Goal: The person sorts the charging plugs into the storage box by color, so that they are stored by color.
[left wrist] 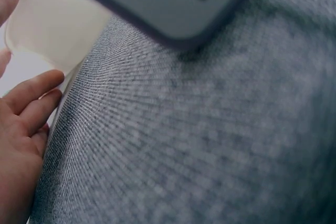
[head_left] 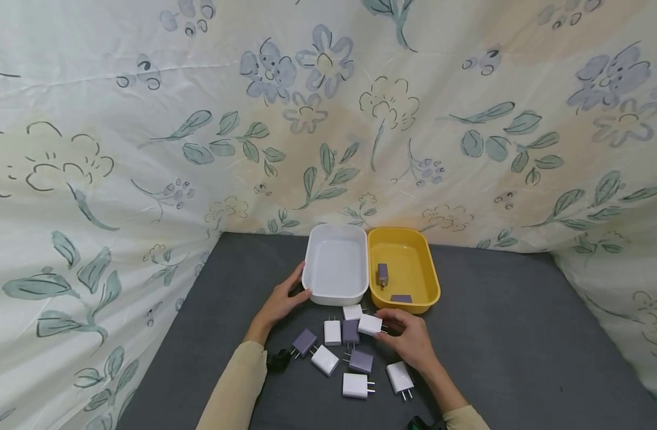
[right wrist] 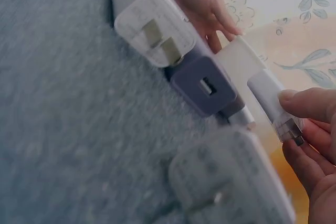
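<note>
My right hand (head_left: 409,340) pinches a white USB wall charger (head_left: 370,324) between thumb and fingers, prongs pointing right, just above the other chargers. In the right wrist view, the thumb presses the side of this white charger (right wrist: 269,100) near its prongs. My left hand (head_left: 279,306) rests against the left side and front corner of a white tray (head_left: 336,297), fingers fairly straight in the left wrist view. White chargers (head_left: 355,386) and purple chargers (head_left: 360,361) lie scattered on the dark cloth between the hands.
A yellow tray (head_left: 432,280) touches the white tray's right side. It holds a purple charger (head_left: 383,275) and another purple charger (head_left: 401,298). A floral curtain (head_left: 328,119) hangs behind and beside the grey tabletop (head_left: 522,334). One white charger (head_left: 400,378) lies near the right forearm.
</note>
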Available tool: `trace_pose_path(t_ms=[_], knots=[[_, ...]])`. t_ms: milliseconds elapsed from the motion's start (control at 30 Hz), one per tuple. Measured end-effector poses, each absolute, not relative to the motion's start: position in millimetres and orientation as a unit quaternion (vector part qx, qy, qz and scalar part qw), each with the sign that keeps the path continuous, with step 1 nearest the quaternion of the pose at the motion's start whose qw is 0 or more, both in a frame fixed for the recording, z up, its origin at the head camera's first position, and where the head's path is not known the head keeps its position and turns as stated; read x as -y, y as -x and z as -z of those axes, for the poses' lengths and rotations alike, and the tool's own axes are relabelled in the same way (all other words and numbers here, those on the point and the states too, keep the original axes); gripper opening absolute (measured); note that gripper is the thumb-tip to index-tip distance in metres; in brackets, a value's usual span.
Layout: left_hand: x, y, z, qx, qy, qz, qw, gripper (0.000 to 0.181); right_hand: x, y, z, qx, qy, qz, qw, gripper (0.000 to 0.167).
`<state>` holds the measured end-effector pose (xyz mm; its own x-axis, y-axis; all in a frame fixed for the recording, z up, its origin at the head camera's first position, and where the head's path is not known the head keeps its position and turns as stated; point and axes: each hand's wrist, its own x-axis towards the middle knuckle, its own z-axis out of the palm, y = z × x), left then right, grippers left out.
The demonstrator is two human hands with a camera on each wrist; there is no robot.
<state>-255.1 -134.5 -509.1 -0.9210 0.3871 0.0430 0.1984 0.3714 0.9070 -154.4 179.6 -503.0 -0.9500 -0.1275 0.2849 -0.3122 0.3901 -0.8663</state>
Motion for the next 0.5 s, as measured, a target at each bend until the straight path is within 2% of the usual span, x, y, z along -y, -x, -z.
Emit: trace_pose_path(t_ms=[200,500], knots=[[134,256,510,-0.822,-0.174,-0.535,0.09,0.08,-174,159,506,0.826,-0.141,-0.536,0.107,0.04],[136,255,512,-0.82,-0.181,-0.536,0.084,0.079,-168,181,523,0.825,-0.096,-0.537,0.148,0.04]])
